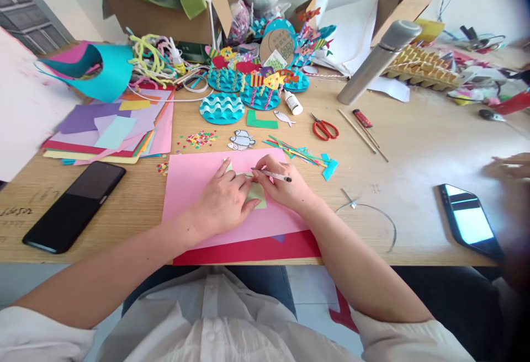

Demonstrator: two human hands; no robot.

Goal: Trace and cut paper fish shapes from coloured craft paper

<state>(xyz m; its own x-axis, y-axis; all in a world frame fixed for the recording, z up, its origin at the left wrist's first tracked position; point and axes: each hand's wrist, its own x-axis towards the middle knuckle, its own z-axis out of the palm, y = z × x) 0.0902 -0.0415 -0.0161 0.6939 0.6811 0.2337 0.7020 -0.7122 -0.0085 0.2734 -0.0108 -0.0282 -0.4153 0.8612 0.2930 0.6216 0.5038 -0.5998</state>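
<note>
My left hand (221, 199) lies on a small light green paper (260, 196), fingers stretched out and pressing it against a pink sheet (182, 185). In my right hand (285, 188) a slim pen (275, 175) is pinched, its tip down at the green paper beside my left fingers. What the tip touches is partly hidden by the fingers. A red sheet (248, 251) shows below the pink one. Just beyond the pink sheet are grey paper fish cutouts (241, 140), tiny coloured paper bits (201, 139) and thin paper strips (296, 149).
Red-handled scissors (325, 128), a white glue bottle (293, 102) and a green paper piece (260, 121) lie further back. Finished blue fish crafts (259, 89) stand behind them. A black phone (74, 207) is left, another phone (470, 221) right, near another person's hand (513, 164). A flask (379, 61) stands at back right.
</note>
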